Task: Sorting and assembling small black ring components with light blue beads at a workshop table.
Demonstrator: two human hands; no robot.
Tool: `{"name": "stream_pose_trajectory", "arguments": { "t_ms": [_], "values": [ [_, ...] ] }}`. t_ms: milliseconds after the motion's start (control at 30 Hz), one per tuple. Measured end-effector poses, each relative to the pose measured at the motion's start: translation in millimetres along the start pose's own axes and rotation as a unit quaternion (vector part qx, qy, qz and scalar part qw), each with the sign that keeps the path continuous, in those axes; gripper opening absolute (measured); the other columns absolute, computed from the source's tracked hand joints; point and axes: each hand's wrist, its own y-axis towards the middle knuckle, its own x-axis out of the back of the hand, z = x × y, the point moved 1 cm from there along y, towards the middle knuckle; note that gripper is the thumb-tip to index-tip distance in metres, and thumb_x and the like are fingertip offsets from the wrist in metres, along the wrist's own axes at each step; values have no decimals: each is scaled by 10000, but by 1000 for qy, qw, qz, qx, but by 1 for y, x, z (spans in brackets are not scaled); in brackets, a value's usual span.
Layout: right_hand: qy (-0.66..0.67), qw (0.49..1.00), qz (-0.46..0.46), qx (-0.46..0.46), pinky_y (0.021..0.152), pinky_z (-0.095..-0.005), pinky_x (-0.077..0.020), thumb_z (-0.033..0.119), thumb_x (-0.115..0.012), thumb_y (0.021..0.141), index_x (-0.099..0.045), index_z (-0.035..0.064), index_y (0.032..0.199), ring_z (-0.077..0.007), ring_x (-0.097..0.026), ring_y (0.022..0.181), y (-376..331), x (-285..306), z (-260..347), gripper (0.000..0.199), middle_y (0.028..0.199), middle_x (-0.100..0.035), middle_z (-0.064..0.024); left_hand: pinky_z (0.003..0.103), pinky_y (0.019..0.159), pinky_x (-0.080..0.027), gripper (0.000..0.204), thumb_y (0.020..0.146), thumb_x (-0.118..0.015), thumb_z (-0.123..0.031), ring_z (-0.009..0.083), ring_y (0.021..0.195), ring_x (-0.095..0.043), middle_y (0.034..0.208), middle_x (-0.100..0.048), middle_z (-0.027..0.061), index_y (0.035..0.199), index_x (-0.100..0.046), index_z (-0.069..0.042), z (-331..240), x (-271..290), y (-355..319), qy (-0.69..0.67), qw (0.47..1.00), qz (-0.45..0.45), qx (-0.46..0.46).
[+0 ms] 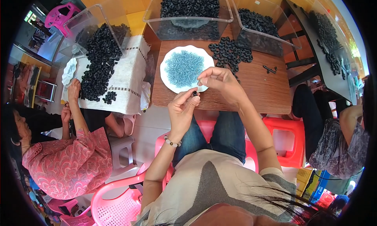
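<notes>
On one brown wooden counter (261, 86), the single white plate (163, 72) heaped with pale blue beads (184, 67) too many to count has two clear bins (188, 19) of black pieces beyond it, one straight behind and one to the right, and one loose pile (229, 53) of them to its right. Just off the plate's near edge, the person's left hand (181, 109) pinches one black ring-like piece (194, 93), other fingers curled; the right hand (223, 83), over the plate's right edge, brings thumb and forefinger close, anything between them too small to tell.
</notes>
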Motion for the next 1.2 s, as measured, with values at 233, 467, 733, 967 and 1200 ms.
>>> {"name": "stream_pose_trajectory", "arguments": {
  "t_ms": [233,467,733,967,1200],
  "values": [
    [27,998,12,47,883,-266,-529,92,-743,953,-754,-2,1054,-84,-657,932,-34,-8,-5,139,989,-743,-25,264,825,-532,329,925,-768,-48,133,930,-659,1058,-716,68,1248,-732,5,-17,-12,-8,138,983,-14,-118],
    [-65,988,-31,136,829,-270,-561,22,-756,928,-765,5,1054,-110,-644,951,-51,-8,-15,127,1001,-707,-43,268,859,-514,325,935,-760,-58,149,949,-653,1074,-711,91,1252,-729,9,-14,-17,-17,209,970,25,-122],
    [11,1000,1,0,798,-239,-550,78,-784,925,-736,2,1080,-73,-660,860,-64,12,-24,179,961,-731,-14,295,788,-531,289,946,-749,-105,192,884,-679,1022,-718,114,1219,-742,-10,4,-23,-25,215,966,48,-136],
    [-357,908,-215,49,705,-268,-503,148,-733,965,-743,-15,1044,-78,-627,780,-54,85,-9,182,899,-747,-46,267,774,-499,293,975,-732,-155,136,839,-613,1025,-694,73,1237,-736,-25,7,-30,-26,197,977,58,-64],
    [-523,802,-260,129,724,-369,-507,102,-712,935,-756,24,1043,-253,-646,804,-24,143,-18,140,891,-725,-136,260,762,-503,279,973,-725,-126,120,819,-603,1027,-691,68,1230,-734,-18,13,-39,-29,189,979,69,-47]
  ]
}}
